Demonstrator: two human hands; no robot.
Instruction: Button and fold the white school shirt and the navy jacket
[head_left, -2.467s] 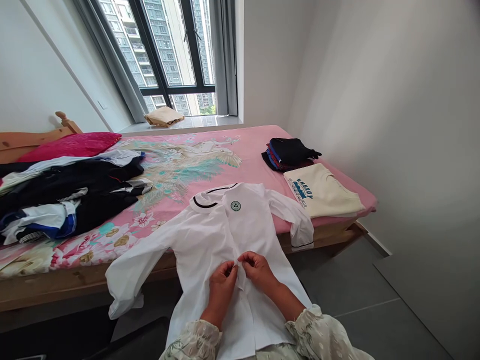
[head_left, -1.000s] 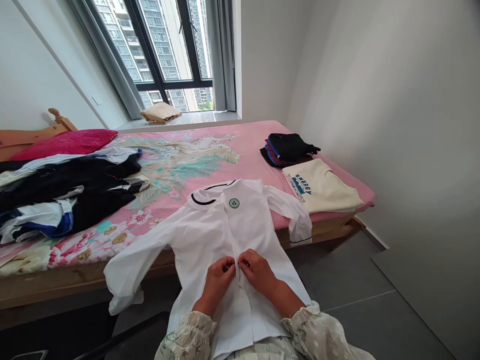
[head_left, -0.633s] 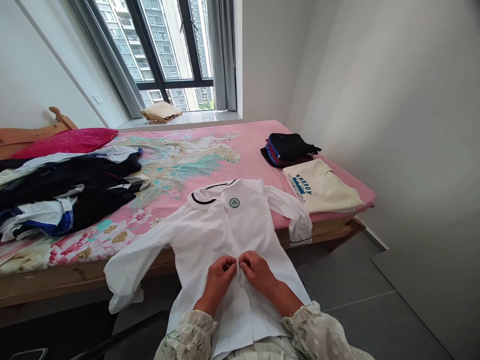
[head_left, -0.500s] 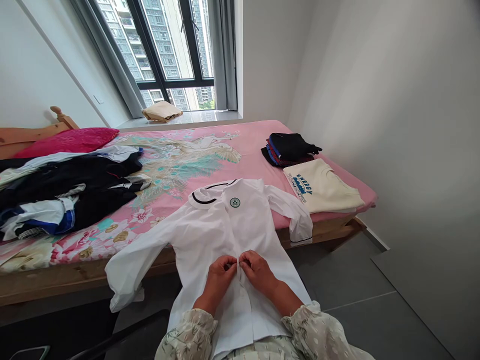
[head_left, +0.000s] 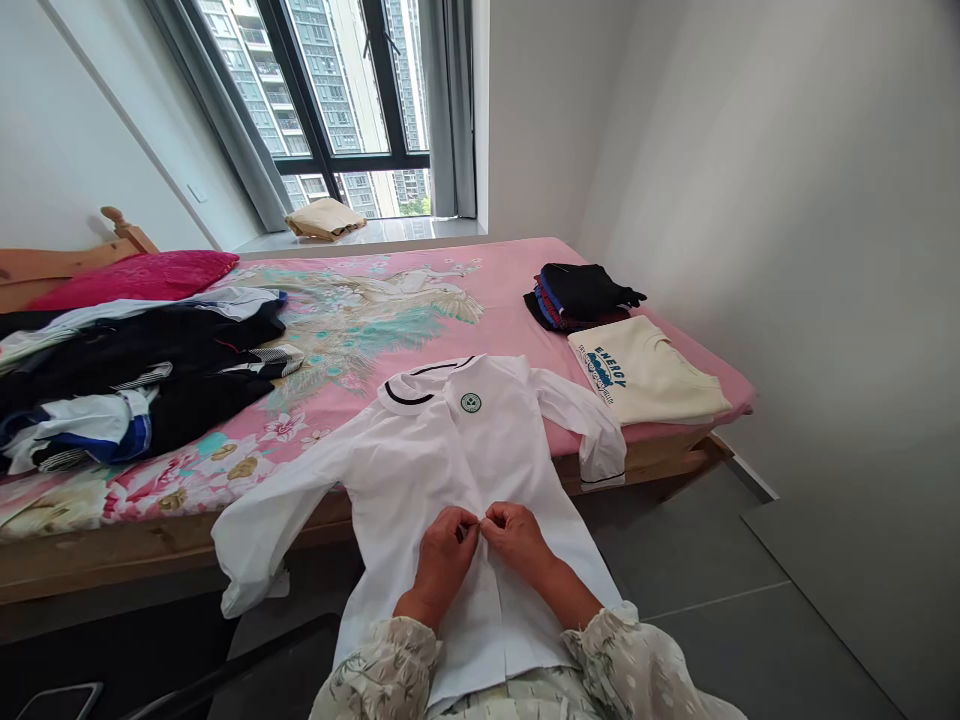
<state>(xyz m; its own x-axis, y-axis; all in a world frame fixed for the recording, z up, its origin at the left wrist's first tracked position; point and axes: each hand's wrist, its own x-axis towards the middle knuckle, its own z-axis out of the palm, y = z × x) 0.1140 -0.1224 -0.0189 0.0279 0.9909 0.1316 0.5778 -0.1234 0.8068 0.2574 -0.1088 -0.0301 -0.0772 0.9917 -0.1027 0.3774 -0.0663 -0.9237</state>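
Observation:
A white long-sleeved shirt (head_left: pixel 420 470) with black collar trim and a round green badge is spread over the bed edge and my lap. Its left-hand sleeve hangs past the mattress side, while the other lies on the bed corner. My left hand (head_left: pixel 448 550) pinches the shirt's front placket at mid-length, fingers closed. Right beside it, my right hand (head_left: pixel 519 540) is closed in a pinch on the same placket, fingertips nearly touching the left ones. Whatever button lies between the fingertips is hidden.
The bed (head_left: pixel 510 260) has a pink floral sheet. A loose heap of clothes (head_left: pixel 187 350) lies at left by a red pillow (head_left: pixel 142 275). At right are a folded dark stack (head_left: pixel 585 292) and a folded cream shirt (head_left: pixel 649 375). A beige bundle (head_left: pixel 324 217) rests on the windowsill.
My two hands have drawn slightly closer together at the placket, with the left shifted a little right. The shirt stays in place.

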